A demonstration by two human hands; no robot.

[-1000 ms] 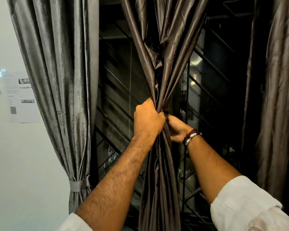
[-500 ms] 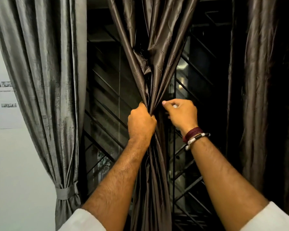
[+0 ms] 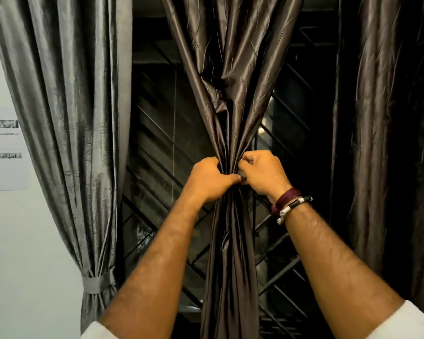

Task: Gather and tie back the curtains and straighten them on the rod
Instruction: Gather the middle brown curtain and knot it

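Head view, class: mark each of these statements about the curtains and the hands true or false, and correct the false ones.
1. The left hand grips the gathered middle curtain. True.
2. The left curtain hangs loose, with no tie-back. False: a grey tie-back band wraps it low down.
3. The right hand hangs idle away from the fabric. False: its fingers are curled at the bunched curtain beside the left hand.
4. Bracelets sit on the right wrist. True.
5. Papers are stuck on the wall at left. True.

both hands (image 3: 240, 177) gripping bunched middle curtain (image 3: 233, 94), left curtain (image 3: 66, 118) w/ tieback (image 3: 97, 285)
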